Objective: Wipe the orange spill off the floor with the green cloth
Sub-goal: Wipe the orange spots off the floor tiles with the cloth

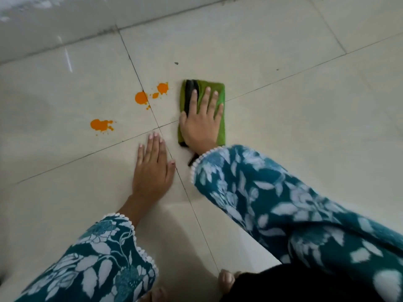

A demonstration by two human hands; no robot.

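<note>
Your right hand point(201, 120) is pressing flat, fingers spread, on the folded green cloth point(219, 118), clamping nothing; your left hand point(151, 168) is bracing open-palmed on the floor point(305, 118). The orange spill point(141, 98) is lying untouched just left of the cloth, so you are likely preparing a leftward sweep under steady pressure.

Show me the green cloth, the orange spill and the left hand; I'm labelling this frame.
green cloth point(219, 91): head view, bare upper right corner.
orange spill point(141, 98): head view, middle blot.
left hand point(151, 171): head view, back of hand.
</note>
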